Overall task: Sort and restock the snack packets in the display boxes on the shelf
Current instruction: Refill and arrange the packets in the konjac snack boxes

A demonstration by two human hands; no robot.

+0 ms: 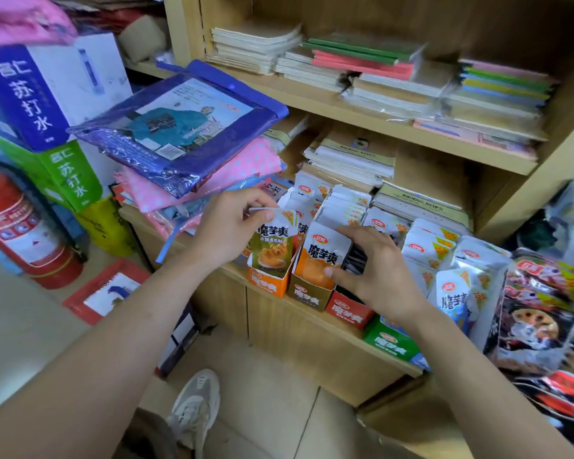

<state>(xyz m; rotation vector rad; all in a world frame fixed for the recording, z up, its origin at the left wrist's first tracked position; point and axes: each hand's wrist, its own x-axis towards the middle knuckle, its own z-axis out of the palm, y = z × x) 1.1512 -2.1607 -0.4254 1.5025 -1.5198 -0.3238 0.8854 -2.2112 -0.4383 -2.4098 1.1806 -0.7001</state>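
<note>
Several narrow display boxes stand in a row on the lower wooden shelf (328, 321): an orange box (268, 282), a brown box (309, 294), a red box (349, 309) and a green box (391, 344). My left hand (227, 226) pinches the top of a green-and-white snack packet (272, 245) standing in the orange box. My right hand (375, 270) grips an orange-and-white packet (322, 256) at the front of the brown box, fingers over its top edge and thumb on its face. More white packets (345, 203) fill the boxes behind.
Loose white packets (428, 246) and large dark snack bags (537, 326) lie to the right. Stacked notebooks (352, 157) fill the shelves behind and above. A blue raincoat package (186, 124) on pink cloth sits left. A red fire extinguisher (20, 226) and soda-water cartons (40, 94) stand far left.
</note>
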